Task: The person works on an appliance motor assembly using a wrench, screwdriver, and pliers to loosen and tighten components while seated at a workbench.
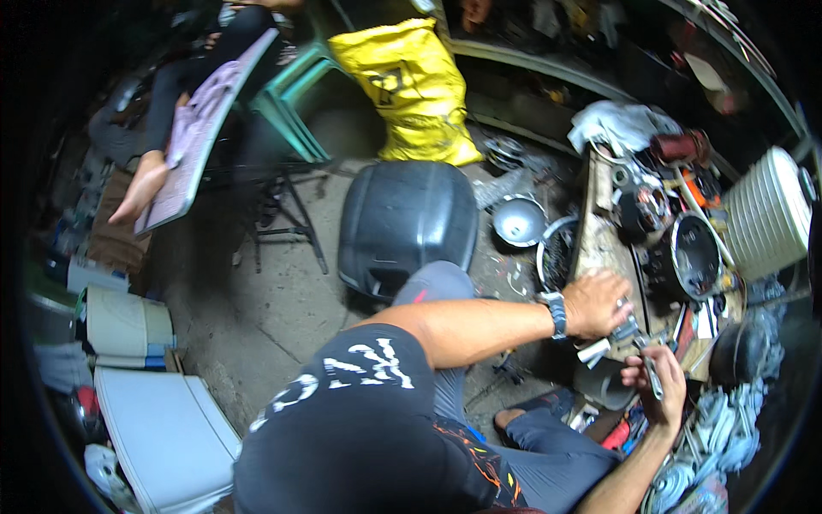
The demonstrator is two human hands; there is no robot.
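In the head view, my left fingers [618, 301] are curling over a small grey piece [628, 328] at the near end of the wooden desk [599, 244]; whether they are pinching it or only pressing, I cannot tell; my right fingers [632, 377], nearer me at that same end, are closing around a silver tool [654, 382]; I am perhaps steadying the piece with the left so the right is staying free to steer the tool; the black pot [695, 257] is sitting at the desk's right side, probably within easy reach; the silver bowl [519, 221] is lying left of the desk's edge; the black case [409, 221] is standing farther left, leaving my left elbow some room; right of the desk, the white bucket [769, 214] is crowding outward swings; the near end seems to be offering more room.
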